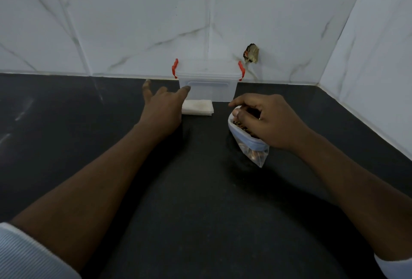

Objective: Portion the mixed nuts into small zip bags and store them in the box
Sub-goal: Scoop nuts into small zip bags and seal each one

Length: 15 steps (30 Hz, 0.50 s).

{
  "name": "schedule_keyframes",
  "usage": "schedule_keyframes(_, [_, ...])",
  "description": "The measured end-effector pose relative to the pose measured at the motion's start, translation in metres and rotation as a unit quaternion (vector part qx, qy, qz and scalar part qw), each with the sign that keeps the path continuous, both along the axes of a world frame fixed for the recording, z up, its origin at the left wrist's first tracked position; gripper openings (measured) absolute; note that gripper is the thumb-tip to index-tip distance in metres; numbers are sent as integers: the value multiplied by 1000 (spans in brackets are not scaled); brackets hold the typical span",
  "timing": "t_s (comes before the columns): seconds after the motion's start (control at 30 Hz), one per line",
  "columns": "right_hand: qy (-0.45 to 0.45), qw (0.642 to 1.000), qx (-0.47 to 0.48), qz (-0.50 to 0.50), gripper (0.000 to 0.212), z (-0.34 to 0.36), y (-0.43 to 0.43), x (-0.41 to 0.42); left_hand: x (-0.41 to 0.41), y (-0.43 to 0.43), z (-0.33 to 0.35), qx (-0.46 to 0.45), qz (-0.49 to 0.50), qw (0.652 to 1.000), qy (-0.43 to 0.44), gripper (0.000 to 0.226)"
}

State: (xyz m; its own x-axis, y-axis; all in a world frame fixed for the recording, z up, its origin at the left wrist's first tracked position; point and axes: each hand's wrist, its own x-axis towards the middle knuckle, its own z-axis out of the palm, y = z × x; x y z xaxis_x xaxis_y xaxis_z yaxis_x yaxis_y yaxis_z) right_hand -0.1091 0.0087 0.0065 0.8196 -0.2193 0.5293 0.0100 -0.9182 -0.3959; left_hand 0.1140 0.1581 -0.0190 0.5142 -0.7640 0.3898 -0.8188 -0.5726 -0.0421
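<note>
1. The left hand (163, 109) is reaching forward over the black countertop (66, 144) with its fingers straight and spread. It is holding nothing, and its index fingertip is just beside the front wall of the storage box (207, 88).
2. The stack of small zip bags (198, 107) is lying flat on the countertop, directly in front of the box. The left hand is covering the stack's left edge.
3. The right hand (265, 120) is sitting at the open mouth of the bag of mixed nuts (250, 144). Its fingers are curling down inside and its thumb is lying over the rim, so it is gripping the bag there. I cannot tell whether it is also pinching any nuts.
4. The bag of mixed nuts is standing on the countertop to the right of the stack, apart from it. Brown nuts are showing at its mouth and in its lower corner.
5. The clear box is standing against the tiled wall (133, 22) with its lid on and 2 red latches (175, 68) at its ends. I am judging it to be empty.
6. I am judging this to be the start of the portioning, with no small bag filled yet. The next move is asking the left hand to separate only 1 thin bag from the stack and open it, while the right hand is keeping the nuts from spilling.
</note>
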Motion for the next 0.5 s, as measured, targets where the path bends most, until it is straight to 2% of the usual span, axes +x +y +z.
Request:
schedule_keyframes(0.17, [1,1000,-3,1,22,1,0,-1,-1,-3,0,-47,-31,998,22,69])
schedule_keyframes(0.3, [-2,1000,1,0,22,0,1,0,-6,-5,-1,-32,-46,998,12,65])
schedule_keyframes(0.4, [1,1000,-5,3,22,0,2,1,-5,-8,-4,8,-33,999,-14,47])
schedule_keyframes(0.5, [6,1000,-13,6,19,1,1,1,-2,-8,-7,34,-27,998,-50,17])
